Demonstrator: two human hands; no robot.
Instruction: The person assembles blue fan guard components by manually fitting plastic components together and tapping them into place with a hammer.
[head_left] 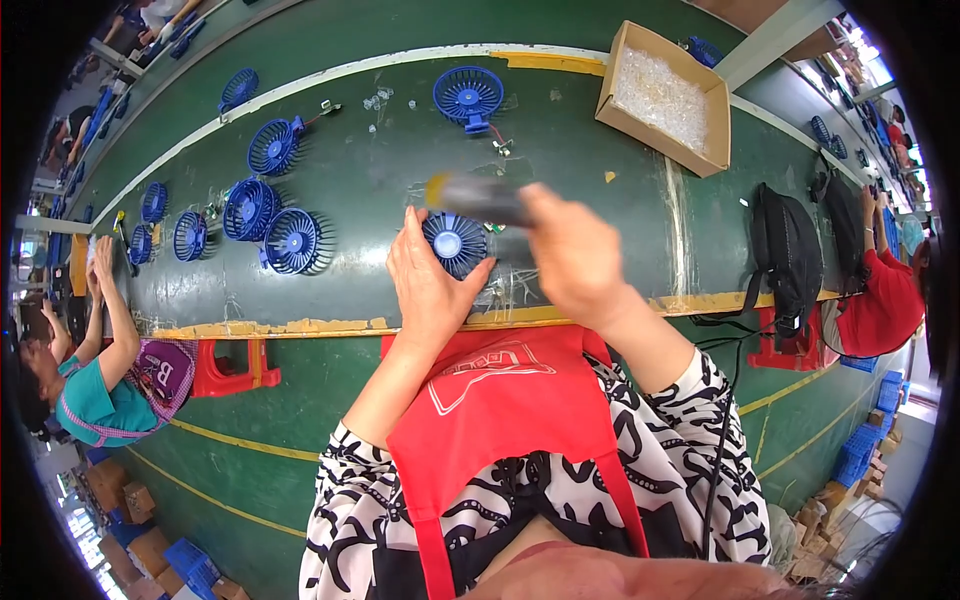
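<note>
Around a small blue fan (455, 246) lying at the front of the bench, my left hand (425, 275) has its thumb and fingers curved, steadying it against the top. The fan's round cage has a pale hub. My right hand (577, 245) is closed on a dark hammer-like tool (480, 199) with a yellowish end, held above the fan's far edge. Motion smears this tool, so its exact kind is unclear. Beyond it lies another blue fan (468, 97), with a small circuit board (503, 148) on its wire.
Several blue fans (292, 241) sit on the green bench to the left. A cardboard box (716, 128) of clear small parts stands at the back right. Black bags (787, 250) rest at the right edge. Workers in teal (110, 395) and red (882, 305) sit at either side.
</note>
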